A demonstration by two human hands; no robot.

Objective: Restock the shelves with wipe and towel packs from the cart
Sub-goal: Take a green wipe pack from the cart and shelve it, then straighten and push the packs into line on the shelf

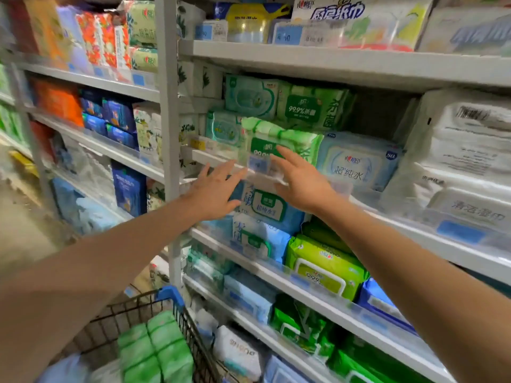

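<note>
shop aisle — grey shelves (331, 63) full of packs (359, 164) | left hand (215, 190), right hand (302, 183): fingers straight, holding nothing, at green pack (282, 134) | cart (149, 309) below-left

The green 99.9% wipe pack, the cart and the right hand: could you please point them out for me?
green 99.9% wipe pack (279, 134), head view, upper front face.
cart (168, 294), head view, blue rim corner.
right hand (301, 183), head view, back of hand.
</note>
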